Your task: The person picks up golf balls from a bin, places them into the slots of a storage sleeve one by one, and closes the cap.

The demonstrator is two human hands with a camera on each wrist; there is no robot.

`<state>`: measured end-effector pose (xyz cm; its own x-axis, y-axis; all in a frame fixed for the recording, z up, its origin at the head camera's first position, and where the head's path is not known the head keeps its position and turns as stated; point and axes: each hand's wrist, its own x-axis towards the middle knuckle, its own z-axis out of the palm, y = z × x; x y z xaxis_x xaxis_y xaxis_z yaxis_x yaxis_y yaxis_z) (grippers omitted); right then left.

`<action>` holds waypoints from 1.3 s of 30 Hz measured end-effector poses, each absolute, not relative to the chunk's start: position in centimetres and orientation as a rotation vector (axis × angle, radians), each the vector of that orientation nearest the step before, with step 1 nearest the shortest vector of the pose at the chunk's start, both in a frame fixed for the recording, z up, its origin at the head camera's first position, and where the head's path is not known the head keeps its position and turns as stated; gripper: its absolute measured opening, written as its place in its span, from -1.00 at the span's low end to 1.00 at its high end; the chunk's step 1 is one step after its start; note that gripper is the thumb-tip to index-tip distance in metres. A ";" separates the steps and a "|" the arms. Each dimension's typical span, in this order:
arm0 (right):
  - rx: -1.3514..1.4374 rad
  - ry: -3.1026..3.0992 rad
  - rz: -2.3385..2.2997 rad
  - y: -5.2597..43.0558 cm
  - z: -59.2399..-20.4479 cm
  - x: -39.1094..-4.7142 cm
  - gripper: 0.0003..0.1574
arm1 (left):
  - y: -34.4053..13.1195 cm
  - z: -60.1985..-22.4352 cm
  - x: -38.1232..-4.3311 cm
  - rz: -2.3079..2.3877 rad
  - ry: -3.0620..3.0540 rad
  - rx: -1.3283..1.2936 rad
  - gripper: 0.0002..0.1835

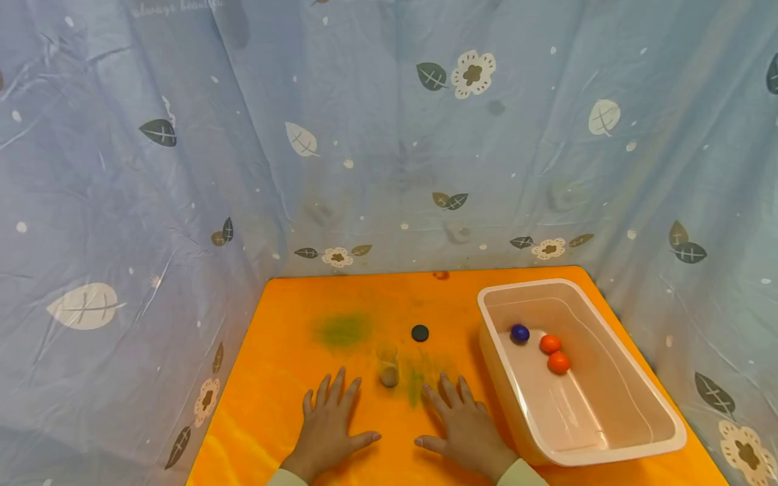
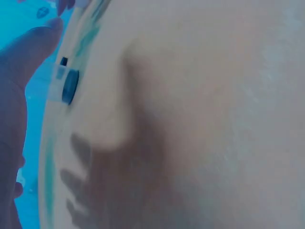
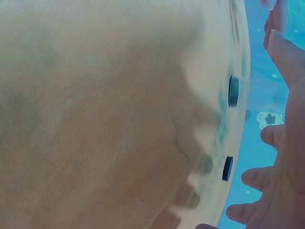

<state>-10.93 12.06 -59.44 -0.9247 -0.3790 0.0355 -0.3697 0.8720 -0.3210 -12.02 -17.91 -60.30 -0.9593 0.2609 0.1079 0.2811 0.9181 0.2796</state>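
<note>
A clear cylindrical container (image 1: 387, 356) with something dark at its bottom stands upright on the orange tabletop. Behind it and a little to the right lies a round black lid (image 1: 420, 333). My left hand (image 1: 328, 428) is spread to the container's left, fingers pointing forward and holding nothing. On the other side my right hand (image 1: 467, 430) is spread likewise, also holding nothing, beside the tub. The container's dark base (image 2: 70, 87) shows past the left thumb in the left wrist view. In the right wrist view, the container (image 3: 233, 91) and the black lid (image 3: 228, 168) appear near the right fingers.
A white plastic tub (image 1: 510, 398) occupies the right side of the table, with two orange balls (image 1: 558, 363) and a dark blue ball (image 1: 519, 333) inside. Green smudges (image 1: 343, 329) mark the orange tabletop (image 1: 267, 378). Blue patterned curtains (image 1: 389, 135) hang round the back and sides.
</note>
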 end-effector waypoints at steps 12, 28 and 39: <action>-0.602 3.067 -0.456 12.4 -58.8 -10.8 0.19 | -14.8 -59.7 -15.3 -0.770 -2.834 -0.398 0.17; -0.763 3.133 -0.721 11.2 -51.2 -10.5 0.33 | -11.1 -61.1 -19.4 -1.848 -2.497 -0.207 -0.04; -0.670 3.008 -1.285 14.6 -42.9 -12.4 0.26 | -9.3 -61.9 -20.6 -1.946 -2.333 -0.317 -0.55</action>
<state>-12.44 14.59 -42.91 -0.9007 -0.2827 0.3299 -0.4338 0.6269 -0.6472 -20.61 -9.26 -61.87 -0.9747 0.1029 0.1983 0.2135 0.1687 0.9623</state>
